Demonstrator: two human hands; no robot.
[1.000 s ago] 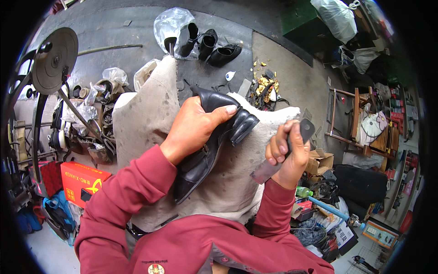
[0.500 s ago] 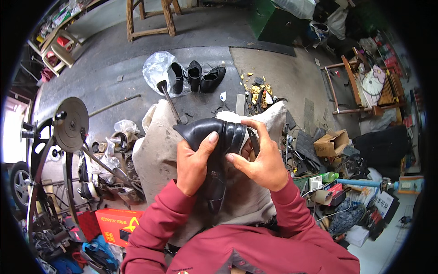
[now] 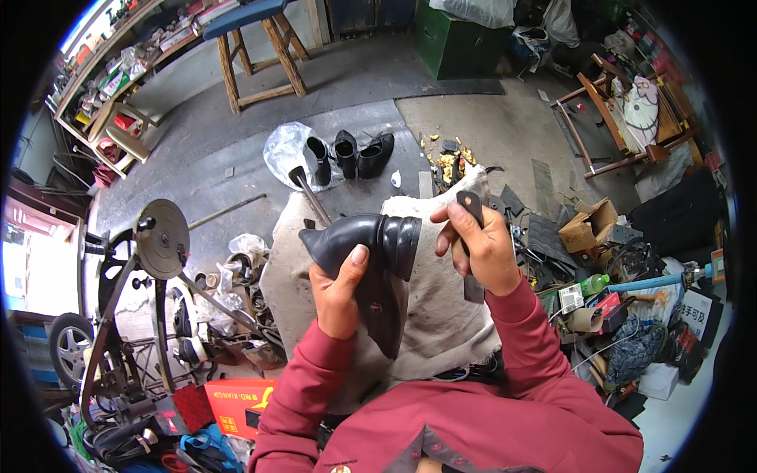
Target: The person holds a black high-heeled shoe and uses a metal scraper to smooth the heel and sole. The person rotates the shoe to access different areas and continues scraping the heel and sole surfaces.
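A: Where was the black leather, heeled shoe, and what were your hands doing?

B: You had it in front of you, above the pale, stained cloth. Your left hand was clamped on it, thumb pressed to its side. Your right hand was closed round a flat, dark strip, apparently metal, with a hole in its far end. The two hands were apart.

A: Which way did the shoe's long axis run?

B: Far to near, its toe pointing back towards you. The chunky, ringed black heel jutted right, into the gap between your hands, so its outer end faced the strip without touching it. Your left hand was nearer, being on the shoe itself.

A: And containers?

B: Off to your right was an open brown cardboard box; its contents couldn't be made out. On your left was an orange-red printed box, contents hidden. Ahead, a crumpled clear plastic bag lay just beside three black shoes.
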